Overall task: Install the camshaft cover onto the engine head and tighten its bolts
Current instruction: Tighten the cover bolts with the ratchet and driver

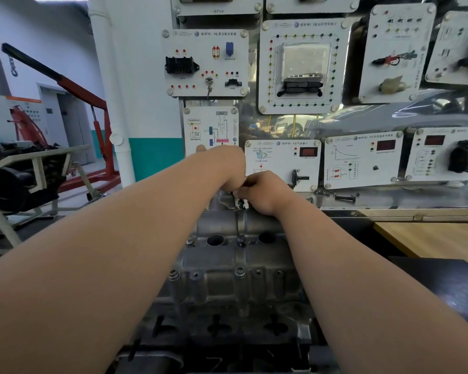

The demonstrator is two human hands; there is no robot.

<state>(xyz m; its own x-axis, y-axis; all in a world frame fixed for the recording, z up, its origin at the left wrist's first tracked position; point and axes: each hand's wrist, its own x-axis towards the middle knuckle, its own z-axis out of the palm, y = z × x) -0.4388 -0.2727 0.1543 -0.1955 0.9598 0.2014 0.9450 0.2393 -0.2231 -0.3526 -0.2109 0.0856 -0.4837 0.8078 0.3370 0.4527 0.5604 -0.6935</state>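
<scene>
Aluminium camshaft cover point(241, 279) sat on the engine head point(216, 326), with bolt-starting judged under way.
Left hand point(224, 168) and right hand point(265, 194) curled together over a far-end bolt point(240, 203); their grip couldn't be told. Next, it likely needed threading in straight.

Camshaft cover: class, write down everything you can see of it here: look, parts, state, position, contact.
The camshaft cover is a grey cast-metal piece, dull and ribbed, lying flat on the engine head and running away from the camera. Two round holes open in its top; bolts sit in several bosses. The left hand and right hand meet at its far end over a small dark bolt; their grip is hidden.
</scene>
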